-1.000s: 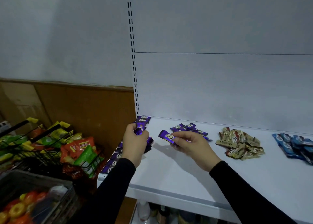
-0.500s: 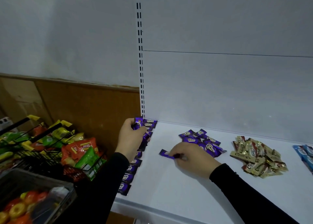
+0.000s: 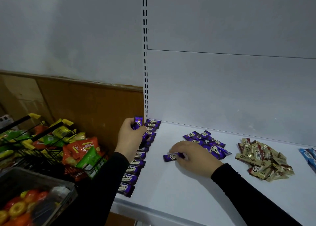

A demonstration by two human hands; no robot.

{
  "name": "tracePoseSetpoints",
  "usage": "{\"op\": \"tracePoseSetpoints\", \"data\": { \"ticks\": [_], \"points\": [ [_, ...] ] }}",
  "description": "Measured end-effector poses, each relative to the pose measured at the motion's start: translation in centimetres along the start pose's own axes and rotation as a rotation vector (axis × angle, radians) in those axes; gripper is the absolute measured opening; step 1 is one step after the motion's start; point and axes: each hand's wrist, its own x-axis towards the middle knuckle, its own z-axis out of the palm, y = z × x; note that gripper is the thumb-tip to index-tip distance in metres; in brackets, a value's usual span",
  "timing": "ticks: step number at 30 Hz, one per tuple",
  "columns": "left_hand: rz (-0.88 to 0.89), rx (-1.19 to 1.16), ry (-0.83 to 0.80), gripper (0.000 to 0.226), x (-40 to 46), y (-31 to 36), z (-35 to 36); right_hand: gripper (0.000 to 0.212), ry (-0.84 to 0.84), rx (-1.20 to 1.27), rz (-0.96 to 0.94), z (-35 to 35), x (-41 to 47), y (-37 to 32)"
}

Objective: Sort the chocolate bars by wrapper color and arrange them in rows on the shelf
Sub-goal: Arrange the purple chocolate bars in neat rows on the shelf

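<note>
— Chocolate bars point(image 3: 207, 144) in purple wrappers: where do they lie in the head view?
— Loose pile on the shelf point(image 3: 171, 191), just behind the right hand point(image 3: 191, 157), whose fingers pinch one purple bar point(image 3: 171, 157) against the shelf. The left hand point(image 3: 130, 140) grips a few more over the finished purple row point(image 3: 136, 164) at the shelf's left edge.
— How to do it well?
— I'd say lay each bar label-up, parallel, touching its neighbour.
</note>
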Motion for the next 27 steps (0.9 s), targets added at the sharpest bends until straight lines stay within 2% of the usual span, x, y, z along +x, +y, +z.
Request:
{"op": "tracePoseSetpoints", "data": {
  "ticks": [3,7,11,15,19,27],
  "points": [
    [-0.007,-0.01,-0.002,0.024,0.0,0.1,-0.3,0.02,-0.013,-0.121,0.037,0.6,0.5,0.1],
    [0.008,-0.015,0.005,0.023,0.2,0.3,-0.6,0.023,0.046,-0.188,0.084,0.7,2.2,-0.3],
    [0.005,-0.035,0.007,0.026,0.8,0.3,-1.1,0.011,0.104,-0.19,0.17,0.1,5.3,0.5],
    [-0.002,-0.018,0.013,0.027,1.8,0.0,-1.5,0.022,0.096,-0.234,0.197,-0.2,8.8,2.3],
    [-0.026,-0.028,-0.005,0.028,3.0,-0.4,-1.6,0.021,0.12,-0.241,0.278,0.8,11.4,3.7],
    [-0.042,-0.012,-0.002,0.03,4.8,-0.6,-2.0,0.02,0.135,-0.271,0.259,0.8,13.4,5.4]
  ]
}}
